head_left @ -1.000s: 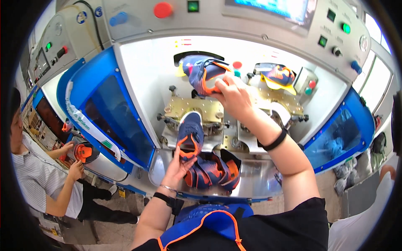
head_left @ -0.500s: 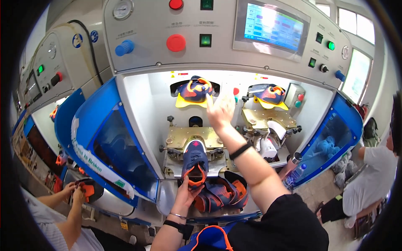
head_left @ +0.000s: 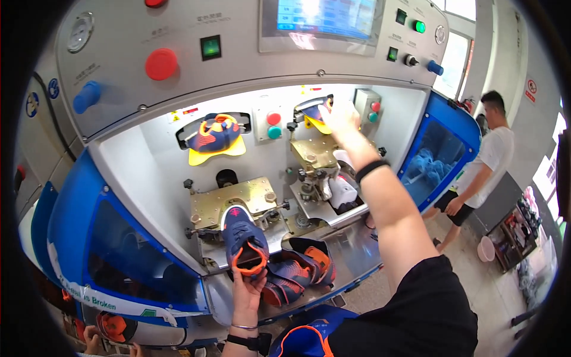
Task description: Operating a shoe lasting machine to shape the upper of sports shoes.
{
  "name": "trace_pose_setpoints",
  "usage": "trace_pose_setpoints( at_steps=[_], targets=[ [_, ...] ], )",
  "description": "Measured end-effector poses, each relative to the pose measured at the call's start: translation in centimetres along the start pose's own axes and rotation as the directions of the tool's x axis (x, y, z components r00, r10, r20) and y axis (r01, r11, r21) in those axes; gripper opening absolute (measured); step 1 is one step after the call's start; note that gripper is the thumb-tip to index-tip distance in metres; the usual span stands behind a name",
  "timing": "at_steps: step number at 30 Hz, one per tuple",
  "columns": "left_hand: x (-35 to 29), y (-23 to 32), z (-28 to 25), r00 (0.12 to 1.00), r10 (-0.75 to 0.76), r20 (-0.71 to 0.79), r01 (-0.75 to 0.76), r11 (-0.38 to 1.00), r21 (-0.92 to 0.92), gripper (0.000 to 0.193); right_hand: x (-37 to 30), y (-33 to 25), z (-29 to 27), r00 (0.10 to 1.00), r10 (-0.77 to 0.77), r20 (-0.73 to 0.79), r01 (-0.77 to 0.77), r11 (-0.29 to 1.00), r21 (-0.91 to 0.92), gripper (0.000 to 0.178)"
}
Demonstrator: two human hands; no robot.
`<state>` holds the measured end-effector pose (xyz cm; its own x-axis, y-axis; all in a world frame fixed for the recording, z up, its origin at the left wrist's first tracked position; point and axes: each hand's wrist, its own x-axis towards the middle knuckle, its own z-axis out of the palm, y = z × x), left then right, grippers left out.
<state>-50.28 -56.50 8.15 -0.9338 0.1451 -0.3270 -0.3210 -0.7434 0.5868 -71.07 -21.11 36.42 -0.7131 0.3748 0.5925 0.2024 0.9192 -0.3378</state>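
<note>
My left hand [head_left: 247, 290] is closed around the heel of a navy shoe [head_left: 242, 235] with an orange lining, its toe pointing at the machine. That toe lies at the front of the left brass-coloured plate [head_left: 232, 199]. Inside the machine's right bay, my right hand [head_left: 342, 118] is raised at a navy and orange shoe upper [head_left: 310, 110] with a yellow lower edge, partly covering it. Glare and blur hide its fingers, so any grip is unclear. A similar upper [head_left: 215, 135] hangs in the left bay. More navy and orange uppers [head_left: 297, 272] lie beside the held shoe.
Above the bays runs a control panel with a red knob [head_left: 161, 64] and a screen [head_left: 324, 21]. Blue window doors [head_left: 140, 238] flank the opening. A right brass-coloured plate [head_left: 315, 152] carries clamps. One person [head_left: 491, 154] stands at right; another's hands [head_left: 92, 339] show lower left.
The view has swung right. My right hand has moved from beside the left upper to the right one. My left hand still holds the shoe, now slightly back from the plate.
</note>
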Motion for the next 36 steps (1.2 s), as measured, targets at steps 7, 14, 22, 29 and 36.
trace_pose_setpoints(
  at_steps=[7, 14, 22, 29, 36],
  targets=[
    [-2.4, -5.3, 2.8, 0.983, -0.147, -0.112, 0.132, 0.983, -0.128, 0.063, 2.4, 8.6, 1.4, 0.952, 0.221, -0.212, -0.192, 0.970, 0.151, 0.069],
    [-2.3, -11.5, 9.4, 0.957, -0.278, 0.079, 0.274, 0.960, 0.050, 0.055, 5.8, 22.0, 2.0, 0.978, 0.197, -0.072, -0.171, 0.947, 0.272, 0.073],
    [-2.6, -20.6, 17.8, 0.924, -0.370, 0.096, 0.354, 0.923, 0.150, 0.047, 5.7, 19.8, -1.4, 0.860, -0.470, -0.199, 0.508, 0.753, 0.417, 0.046],
    [-1.2, -26.9, 26.4, 0.941, -0.268, 0.208, 0.223, 0.951, 0.216, 0.046, -6.6, 23.4, -3.4, 0.834, -0.546, -0.087, 0.551, 0.809, 0.205, 0.025],
    [0.1, -31.5, 29.7, 0.943, -0.193, 0.271, 0.139, 0.969, 0.206, 0.044, -25.1, 32.6, -6.4, 0.859, -0.436, 0.270, 0.299, 0.854, 0.427, 0.025]
  ],
)
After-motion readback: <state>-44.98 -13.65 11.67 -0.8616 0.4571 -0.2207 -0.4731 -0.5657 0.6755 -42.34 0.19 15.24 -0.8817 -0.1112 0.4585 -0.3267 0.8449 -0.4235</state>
